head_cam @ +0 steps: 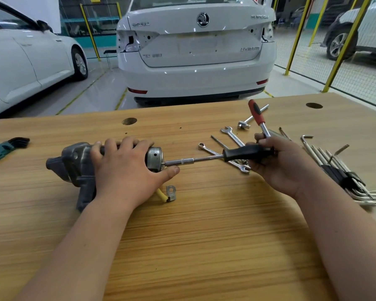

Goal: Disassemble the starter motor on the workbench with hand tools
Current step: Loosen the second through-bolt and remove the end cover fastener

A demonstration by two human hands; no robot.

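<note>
Where it lies on its side a little left of the middle of the wooden surface (204, 235), the starter motor (74, 164) points its grey nose housing to the left and its round metal end cap (154, 154) to the right. The left hand (126, 168) is laid over the motor's body, its grip closed round it with the fingers curled over the top and the thumb stretched along the surface just below the end cap. A yellow cable (161, 195) with a metal lug (170, 191) shows beneath that hand.

The right hand (284, 164) has its grip wrapped round the black handle of a driver (243, 153), whose shaft runs level to the left and meets the end cap. The same hand also holds a ratchet (256, 114), its red handle slanting up and away.

Under and behind the driver lie two wrenches (232, 135) and a steel bar (243, 124). A set of silver hex keys (334, 168) lies at the right, a dark set in a teal holder (7, 147) at the left edge. Beyond the surface stands a white car (195, 51).
</note>
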